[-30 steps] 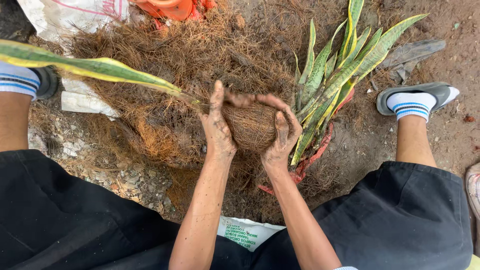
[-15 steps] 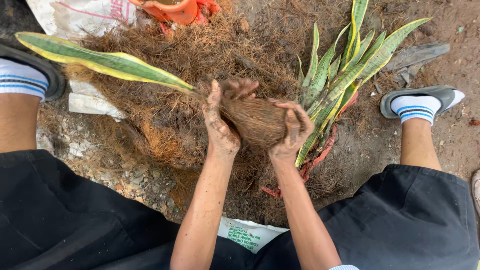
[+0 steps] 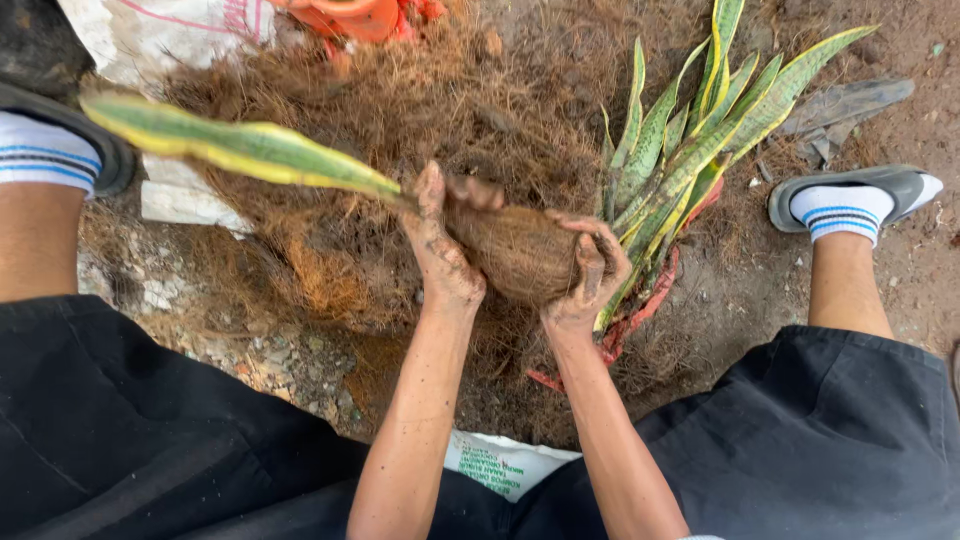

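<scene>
Root ball (image 3: 520,255), brown and wrapped in coconut fibre, sits right between my two hands above the heap of loose fibre (image 3: 400,110). My left hand (image 3: 445,255) is closed around its left end, thumb up top, fingers curled over the far side, the grip pressed onto the fibre wrap. My right hand (image 3: 590,275) cups the right end, fingers bent over it, that grip clamped on the same ball. Both hands are caked in soil.

Out of the left end of the ball a long leaf (image 3: 240,150) shoots off to the left, green with yellow edges, lying nearly level over the fibre heap and reaching toward my left foot in its striped sock (image 3: 40,155).

Just beyond my right hand lies a bundle of the same kind of plants (image 3: 690,150), stiff green and yellow leaves fanned up and to the right, red bases low down near my wrist. A grey trowel (image 3: 840,105) lies on the bare dirt past the leaf tips. My right foot, white sock with blue stripes in a grey sandal (image 3: 850,200), is planted well to the right.

At the top edge, an orange pot (image 3: 350,15) beside a white sack (image 3: 160,30). Down between my knees, a white printed bag (image 3: 500,465) on the ground.
</scene>
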